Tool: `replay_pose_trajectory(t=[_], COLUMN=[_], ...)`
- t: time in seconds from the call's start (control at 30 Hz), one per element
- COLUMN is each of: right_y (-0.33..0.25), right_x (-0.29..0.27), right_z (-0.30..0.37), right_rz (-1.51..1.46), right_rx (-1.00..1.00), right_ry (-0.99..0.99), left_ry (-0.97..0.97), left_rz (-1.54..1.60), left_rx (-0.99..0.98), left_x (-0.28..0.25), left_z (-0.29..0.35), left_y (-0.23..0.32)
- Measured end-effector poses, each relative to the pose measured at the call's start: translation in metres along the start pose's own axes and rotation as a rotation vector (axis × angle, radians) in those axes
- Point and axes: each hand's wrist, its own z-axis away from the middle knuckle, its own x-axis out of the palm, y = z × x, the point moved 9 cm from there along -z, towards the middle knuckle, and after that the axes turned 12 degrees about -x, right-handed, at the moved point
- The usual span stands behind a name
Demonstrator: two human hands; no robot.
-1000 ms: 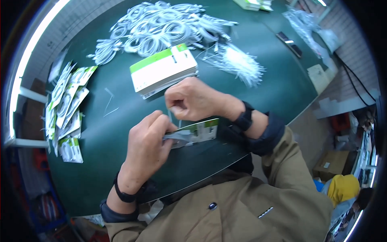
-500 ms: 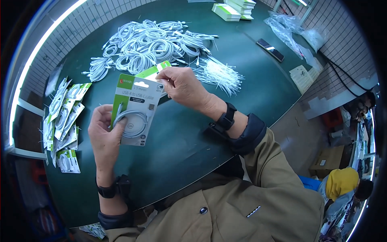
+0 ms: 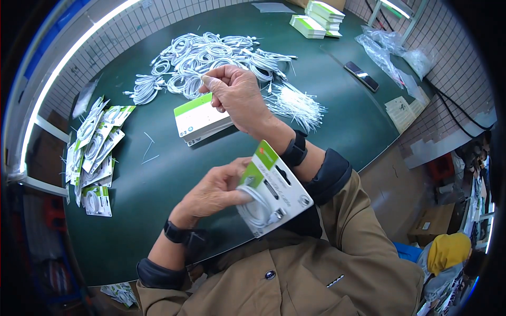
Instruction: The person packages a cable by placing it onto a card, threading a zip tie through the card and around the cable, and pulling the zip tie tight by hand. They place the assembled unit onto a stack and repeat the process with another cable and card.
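In my left hand is a white and green packaging card with a hanging slot, pinched between thumb and fingers at its left side. A coiled white cable lies on the card's face under my thumb. The card is tilted, close to my body at the table's near edge. My right hand is raised over a stack of green and white cards, thumb and fingers pinched together. What they hold, if anything, is too small to make out. Behind it lies a heap of coiled white cables.
White cable ties lie in a loose bunch right of the heap. Carded cables are piled at the left. Card stacks, a phone and plastic bags are at the far right. A person is at the lower right.
My left hand has brought the carded cable down and right, toward my body, tilting it. My right hand has come away from the card and is over the stack, which now shows more fully.
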Motion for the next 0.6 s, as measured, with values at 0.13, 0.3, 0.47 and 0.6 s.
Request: replay_pose_trajectory(t=[0.13,0.3,0.47,0.6], right_y=[-0.012,-0.007,-0.036,-0.035], right_x=[0.006,0.004,0.031,0.059], right_z=[-0.001,0.006,0.024,0.043], right_rz=[0.206,0.310,0.721,0.927], right_rx=[-0.136,-0.213,-0.773,-1.014], right_ry=[-0.037,-0.050,-0.245,-0.517], left_ry=[-0.081,-0.040,-0.011,0.028], left_rz=[0.045,0.078,0.125,0.085], left_rx=[-0.030,-0.013,-0.061,-0.034], left_x=[0.019,0.023,0.020,0.015], left_z=[-0.009,-0.010,-0.012,-0.008], left_y=[-0.014,-0.023,-0.025,-0.021])
